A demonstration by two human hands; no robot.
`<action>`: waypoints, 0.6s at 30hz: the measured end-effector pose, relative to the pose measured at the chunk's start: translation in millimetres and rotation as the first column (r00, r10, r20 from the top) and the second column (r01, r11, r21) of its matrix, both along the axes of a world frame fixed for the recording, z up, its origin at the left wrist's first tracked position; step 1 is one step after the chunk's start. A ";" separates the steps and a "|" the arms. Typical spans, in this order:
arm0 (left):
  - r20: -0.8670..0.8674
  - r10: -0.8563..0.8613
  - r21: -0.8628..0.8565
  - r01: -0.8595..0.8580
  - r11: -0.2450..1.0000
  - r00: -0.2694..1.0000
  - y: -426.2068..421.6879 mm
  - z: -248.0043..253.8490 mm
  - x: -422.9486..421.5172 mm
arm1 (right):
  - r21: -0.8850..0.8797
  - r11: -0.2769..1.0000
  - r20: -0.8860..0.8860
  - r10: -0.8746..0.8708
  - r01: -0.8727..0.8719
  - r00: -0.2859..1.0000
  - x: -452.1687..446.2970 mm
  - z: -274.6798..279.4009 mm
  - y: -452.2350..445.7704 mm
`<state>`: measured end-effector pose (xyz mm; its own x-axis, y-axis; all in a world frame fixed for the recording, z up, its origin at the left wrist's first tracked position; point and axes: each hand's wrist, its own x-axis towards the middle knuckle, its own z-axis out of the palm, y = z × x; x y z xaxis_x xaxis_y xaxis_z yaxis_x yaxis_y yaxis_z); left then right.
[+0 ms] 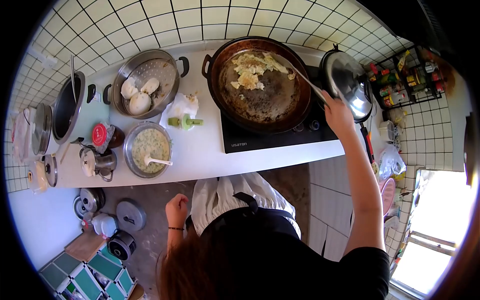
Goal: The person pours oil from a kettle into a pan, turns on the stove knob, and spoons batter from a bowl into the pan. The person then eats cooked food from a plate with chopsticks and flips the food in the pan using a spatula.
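Observation:
My right hand (pixel 339 116) is closed around the handle of a metal spatula (pixel 315 89). The spatula slants into a large, browned frying pan (pixel 300 107), its blade close to the pieces of cooked egg (pixel 251 67) near the far side. Under the pan lies a black cooktop (pixel 250 144). Hanging beside my apron, in front of the counter edge, my left hand (pixel 176 210) has its fingers curled, with nothing visible in them. A metal bowl (pixel 131 161) of pale batter with green flecks and a white spoon (pixel 158 161) stands on the counter to the left.
Left of the pan are a steamer pot (pixel 120 75) holding white pieces, a green-handled tool (pixel 185 122), a red-lidded jar (pixel 101 134), a kettle (pixel 102 162) and a deep pot (pixel 64 117). To the right stand a lidded pan (pixel 345 70) and a bottle rack (pixel 407 77).

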<state>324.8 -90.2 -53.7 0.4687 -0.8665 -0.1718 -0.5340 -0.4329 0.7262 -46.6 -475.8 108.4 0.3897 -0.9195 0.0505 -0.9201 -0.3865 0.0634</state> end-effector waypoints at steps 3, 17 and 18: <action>0.007 0.009 -0.005 -0.009 1.000 1.000 4.3 -5.4 2.1 | 0.036 0.999 0.310 -0.031 0.021 0.950 -33.2 14.1 37.3; -0.009 -0.063 -0.048 0.062 0.997 0.998 -18.8 17.1 -0.6 | 0.676 0.652 0.399 -0.716 0.344 0.574 -59.1 53.9 -9.5; -0.004 -0.051 -0.051 0.051 0.997 0.999 -18.1 16.5 -0.3 | 0.667 0.663 0.376 -0.694 0.341 0.614 -55.6 55.0 -14.1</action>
